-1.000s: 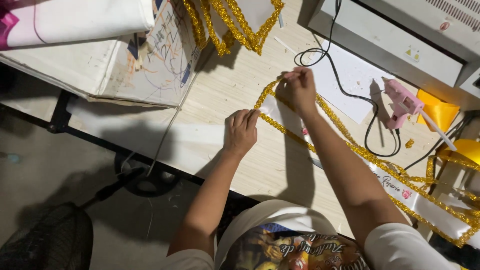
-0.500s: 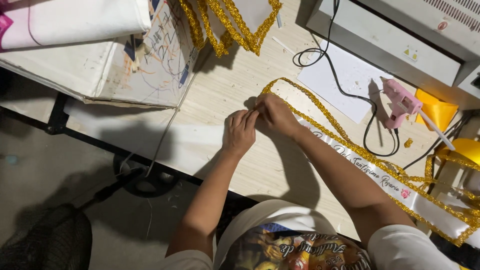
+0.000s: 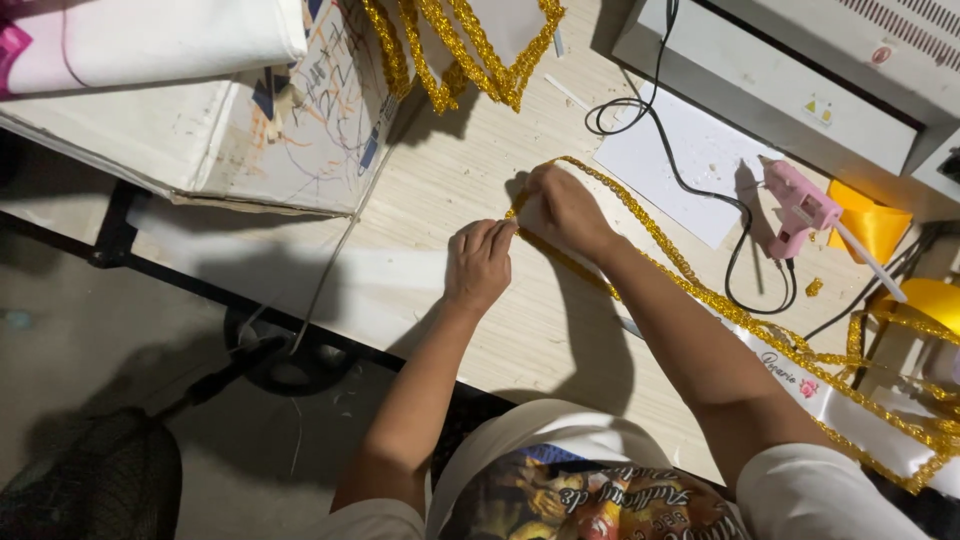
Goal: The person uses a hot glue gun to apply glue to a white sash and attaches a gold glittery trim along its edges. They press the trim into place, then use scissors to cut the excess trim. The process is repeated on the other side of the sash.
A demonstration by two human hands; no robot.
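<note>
Head view, looking straight down: nearest the camera is the person's own torso in a printed shirt (image 3: pixel 590 500), with both forearms reaching forward over the pale wooden tabletop (image 3: pixel 440 190). The left hand (image 3: pixel 480 262) lies palm down with its fingers curled, the fingertips pressing on the end of a white sash (image 3: pixel 850 410) edged with gold sequin trim (image 3: pixel 700 290). The right hand (image 3: pixel 565 208) sits just beside it, touching, its fingers closed in a pinch on the same end of the trim. From the hands the sash runs away to the right, along the right forearm, and ends in a loose heap near the tabletop's right edge.

Beyond the right arm a pink hot glue gun (image 3: pixel 800 205) rests on its side, its black cord (image 3: pixel 690 170) looping across a white sheet of paper (image 3: pixel 690 160). Yellow paper cones (image 3: pixel 880 225) lie next to the gun. To the left stands a scribbled cardboard box (image 3: pixel 300 130) with a white fabric roll (image 3: pixel 150 40) on top. Farthest off, more gold-trimmed pieces (image 3: pixel 480 45) lie near a long grey machine (image 3: pixel 800 70).
</note>
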